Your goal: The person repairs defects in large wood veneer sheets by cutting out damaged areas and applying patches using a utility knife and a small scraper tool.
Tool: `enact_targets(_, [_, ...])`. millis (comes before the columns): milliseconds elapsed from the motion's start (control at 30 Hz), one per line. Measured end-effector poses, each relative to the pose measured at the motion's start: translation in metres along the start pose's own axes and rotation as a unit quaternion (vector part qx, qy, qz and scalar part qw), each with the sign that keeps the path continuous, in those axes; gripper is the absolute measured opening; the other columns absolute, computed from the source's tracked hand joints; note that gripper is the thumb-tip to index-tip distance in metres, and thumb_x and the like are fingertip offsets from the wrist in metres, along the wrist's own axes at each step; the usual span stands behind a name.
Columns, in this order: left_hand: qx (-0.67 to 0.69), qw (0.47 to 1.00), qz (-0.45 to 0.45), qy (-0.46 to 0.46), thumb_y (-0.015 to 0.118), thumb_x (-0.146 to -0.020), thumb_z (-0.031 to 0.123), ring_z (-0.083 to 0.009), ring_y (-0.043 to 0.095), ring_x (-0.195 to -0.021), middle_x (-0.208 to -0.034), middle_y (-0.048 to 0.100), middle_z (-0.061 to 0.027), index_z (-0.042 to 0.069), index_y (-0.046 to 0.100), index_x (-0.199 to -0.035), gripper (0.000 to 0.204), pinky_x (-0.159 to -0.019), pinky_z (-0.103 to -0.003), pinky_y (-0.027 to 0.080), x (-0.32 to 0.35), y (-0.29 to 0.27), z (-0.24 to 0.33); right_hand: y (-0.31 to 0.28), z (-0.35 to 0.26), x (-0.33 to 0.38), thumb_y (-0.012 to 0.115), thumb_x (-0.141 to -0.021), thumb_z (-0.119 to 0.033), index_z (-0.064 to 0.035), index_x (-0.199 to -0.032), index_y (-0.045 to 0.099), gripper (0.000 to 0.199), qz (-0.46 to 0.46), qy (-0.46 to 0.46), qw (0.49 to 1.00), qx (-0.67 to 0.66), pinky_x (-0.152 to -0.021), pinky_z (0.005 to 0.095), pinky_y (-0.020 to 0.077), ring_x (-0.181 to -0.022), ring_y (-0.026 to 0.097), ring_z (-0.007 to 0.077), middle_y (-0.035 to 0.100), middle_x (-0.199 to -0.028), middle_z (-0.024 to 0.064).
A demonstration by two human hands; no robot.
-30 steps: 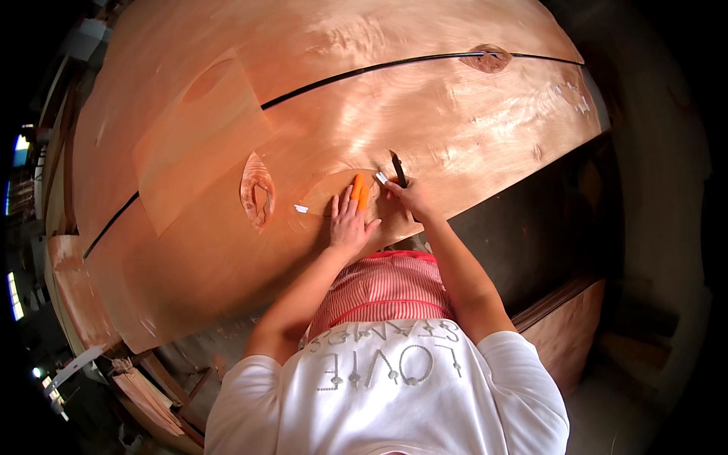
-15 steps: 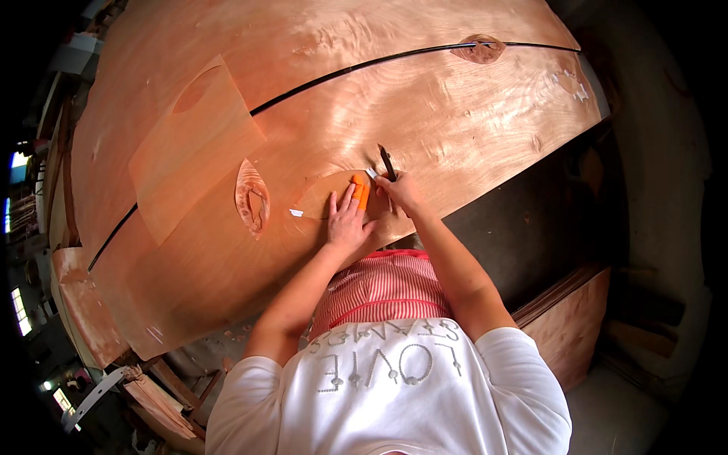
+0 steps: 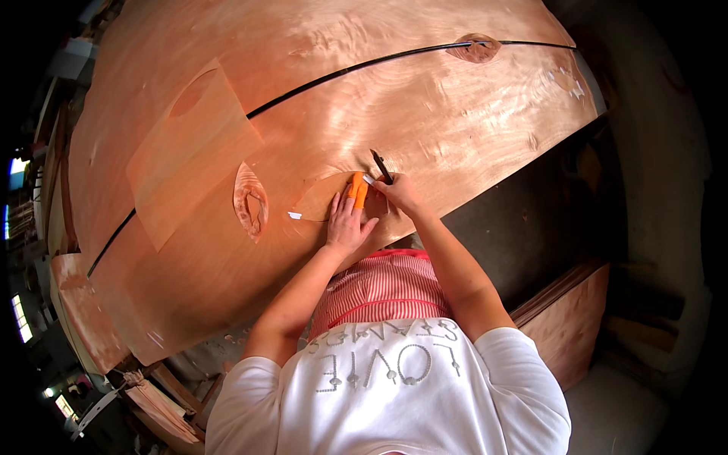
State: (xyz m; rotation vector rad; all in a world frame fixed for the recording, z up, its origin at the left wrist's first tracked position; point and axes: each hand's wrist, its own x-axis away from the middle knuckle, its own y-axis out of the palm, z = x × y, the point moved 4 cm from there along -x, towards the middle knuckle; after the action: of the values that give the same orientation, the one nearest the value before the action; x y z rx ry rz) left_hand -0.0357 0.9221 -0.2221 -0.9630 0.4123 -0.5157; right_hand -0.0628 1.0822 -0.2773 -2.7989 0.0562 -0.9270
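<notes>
An oval veneer patch (image 3: 318, 199) lies on the large thin wood veneer sheet (image 3: 425, 106) in front of me. My left hand (image 3: 346, 227) rests flat on the patch, fingers stretched out, with orange covers (image 3: 356, 189) on two fingers. Close to its right, my right hand (image 3: 400, 194) is closed around a slim black pointed tool (image 3: 381, 165), whose tip points away from me. A small white tape piece (image 3: 369, 179) shows at the right fingertips, at the patch's edge. Another white tape piece (image 3: 294, 216) sticks at the patch's left end.
A loose rectangular veneer piece (image 3: 189, 155) lies across a long black strip (image 3: 341, 73) on the sheet. Ragged oval holes show at left (image 3: 250, 203) and far right (image 3: 478, 48). Stacked sheets (image 3: 565, 326) stand at lower right, beyond the sheet's near edge.
The right hand's tool has tilted and shifted slightly left. The white tape piece at its fingertips is now closer to the left hand's orange-covered fingers. The left hand stays in place.
</notes>
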Motion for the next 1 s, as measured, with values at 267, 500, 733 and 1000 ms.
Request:
enact_targets(267, [-0.007, 0.999, -0.028, 0.014, 0.06, -0.078, 0.038, -0.0334, 0.03, -0.127, -0.131, 0.037, -0.0203, -0.003, 0.04, -0.127, 0.067, -0.104, -0.049, 0.023, -0.01, 0.002, 0.003, 0.0, -0.007, 0.005, 0.062, -0.078, -0.02, -0.0027, -0.084, 0.065, 0.019, 0.011, 0.02, 0.999, 0.026, -0.056, 0.0284, 0.0478, -0.058, 0.06, 0.0133, 0.064, -0.065, 0.0067])
enact_targets(500, [-0.071, 0.997, -0.02, -0.034, 0.06, -0.078, 0.039, -0.0322, 0.025, -0.131, -0.134, 0.035, -0.019, -0.005, 0.039, -0.128, 0.07, -0.106, -0.049, 0.017, 0.014, 0.005, -0.002, 0.001, -0.011, 0.01, 0.06, -0.078, -0.021, -0.0041, -0.079, 0.063, 0.017, 0.002, 0.028, 0.999, 0.017, -0.048, 0.0302, 0.0454, -0.05, 0.057, 0.0145, 0.063, -0.063, 0.0056])
enact_targets(733, [-0.09, 0.994, -0.064, -0.027, 0.062, -0.076, 0.033, -0.0304, 0.023, -0.132, -0.136, 0.034, -0.0191, -0.006, 0.041, -0.125, 0.065, -0.107, -0.049, 0.016, 0.002, 0.01, 0.008, 0.001, -0.008, 0.009, 0.059, -0.077, -0.022, -0.0049, -0.078, 0.063, 0.017, 0.041, 0.01, 0.998, 0.035, -0.051, 0.0303, 0.0465, -0.053, 0.059, 0.0153, 0.063, -0.06, 0.0049])
enact_targets(1000, [-0.057, 0.997, -0.034, -0.029, 0.064, -0.075, 0.033, -0.0288, 0.022, -0.133, -0.137, 0.032, -0.0173, -0.004, 0.044, -0.122, 0.063, -0.106, -0.049, 0.017, -0.005, 0.015, 0.009, 0.003, -0.012, 0.01, 0.06, -0.076, -0.021, -0.005, -0.079, 0.064, 0.017, 0.03, 0.036, 0.998, 0.042, -0.052, 0.0298, 0.0469, -0.054, 0.059, 0.0156, 0.063, -0.061, 0.0053])
